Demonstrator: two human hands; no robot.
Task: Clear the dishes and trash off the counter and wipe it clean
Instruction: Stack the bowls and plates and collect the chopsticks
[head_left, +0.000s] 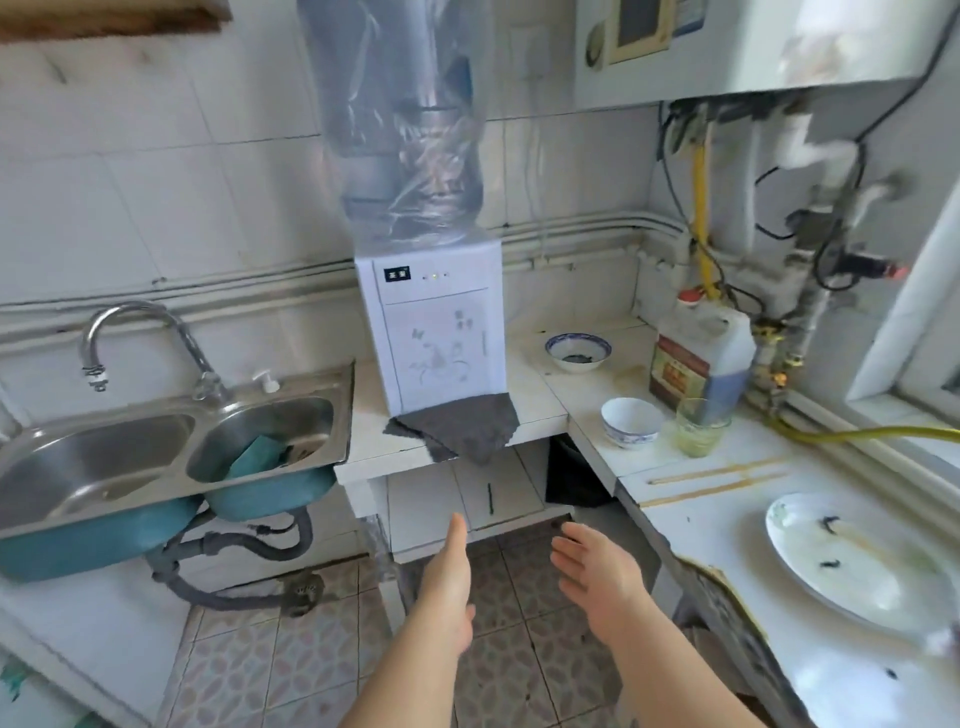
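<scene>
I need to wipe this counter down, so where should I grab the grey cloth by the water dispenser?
Pinch the flap of the grey cloth that hangs over the counter edge, coming from the front and below. The rest lies flat at the base of the water dispenser, so probably only that flap offers both faces to pinch.

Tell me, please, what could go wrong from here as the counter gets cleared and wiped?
1. The plate is smeared with residue, so it may slip when lifted.
2. The glass stands close between the white bowl and the jug; reaching for one could knock another.
3. The grey cloth hangs over the counter edge at the water dispenser base; if it is caught underneath, a tug might jolt the dispenser.
</scene>
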